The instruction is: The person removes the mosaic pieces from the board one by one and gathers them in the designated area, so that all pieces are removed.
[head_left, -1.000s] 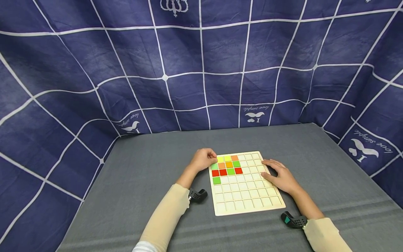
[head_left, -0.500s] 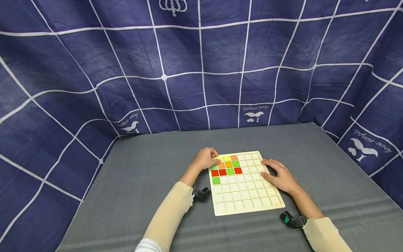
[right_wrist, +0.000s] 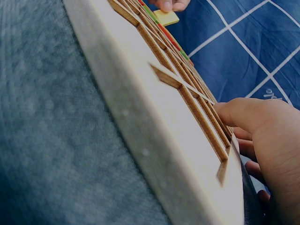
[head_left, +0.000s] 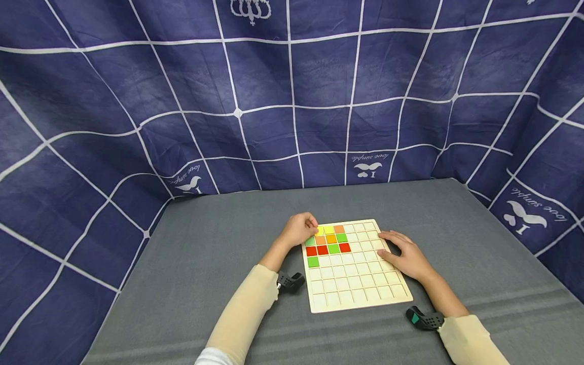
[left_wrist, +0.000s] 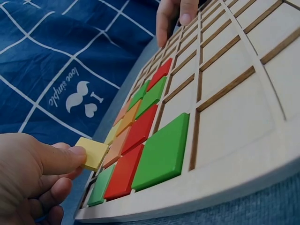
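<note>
A thin yellow square tile (left_wrist: 93, 153) is pinched between the thumb and fingers of my left hand (head_left: 298, 229). In the left wrist view it is tilted and raised over the far left corner of the pale wooden grid board (head_left: 360, 284). Several coloured tiles fill cells there, among them a green tile (left_wrist: 161, 152), a red tile (left_wrist: 124, 173) and a light green tile (left_wrist: 101, 186). My right hand (head_left: 405, 256) rests at the board's right edge, its thumb on the surface and its other fingers spread along the side.
The board lies flat on a grey cloth-covered table (head_left: 219, 243). A blue curtain (head_left: 319, 126) with white lines hangs behind the table and along its sides. Black wrist devices sit on both forearms, the left device (head_left: 291, 282) close to the board's left edge.
My left hand has shifted slightly to the right and away from me over the board's far left corner. My right hand and the board have stayed in place.
</note>
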